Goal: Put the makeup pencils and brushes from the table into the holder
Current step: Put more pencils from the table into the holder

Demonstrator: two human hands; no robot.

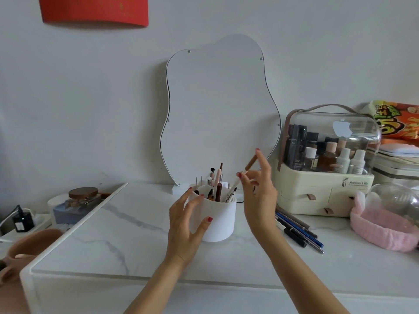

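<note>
A white round holder (218,219) stands mid-table with several pencils and brushes upright in it. My left hand (186,225) touches its left side, fingers spread around the wall. My right hand (258,193) is just right of the holder's rim and pinches a white pencil with a brown cap (243,173), tilted, its lower end inside the holder. Several dark and blue pencils (299,230) lie on the marble table (127,241) to the right of my right wrist.
A wavy mirror (217,109) leans on the wall behind the holder. A cream cosmetics case (322,191) with a clear lid stands at the right, a pink fluffy headband (383,227) beyond it. A jar (82,198) and a charger (22,220) sit off the table's left edge.
</note>
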